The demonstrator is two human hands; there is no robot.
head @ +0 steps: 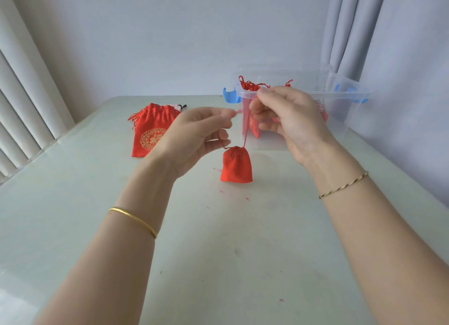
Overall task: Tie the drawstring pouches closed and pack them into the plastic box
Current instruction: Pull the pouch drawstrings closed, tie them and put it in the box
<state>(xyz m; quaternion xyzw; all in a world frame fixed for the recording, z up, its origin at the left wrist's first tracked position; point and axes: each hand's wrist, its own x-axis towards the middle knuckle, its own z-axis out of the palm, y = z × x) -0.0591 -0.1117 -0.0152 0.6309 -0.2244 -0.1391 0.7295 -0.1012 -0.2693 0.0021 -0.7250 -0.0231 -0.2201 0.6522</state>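
Note:
A small red pouch hangs just above the table, its mouth gathered shut by its red drawstring. My left hand pinches one end of the string, and my right hand pinches the other end higher up. Behind my right hand stands the clear plastic box with blue latches, holding several red pouches. A larger red pouch with a gold emblem lies on the table to the left, partly hidden by my left hand.
The pale table carries small red thread scraps near its middle. Vertical blinds stand at the left and a grey curtain at the back right. Both wrists wear thin bracelets.

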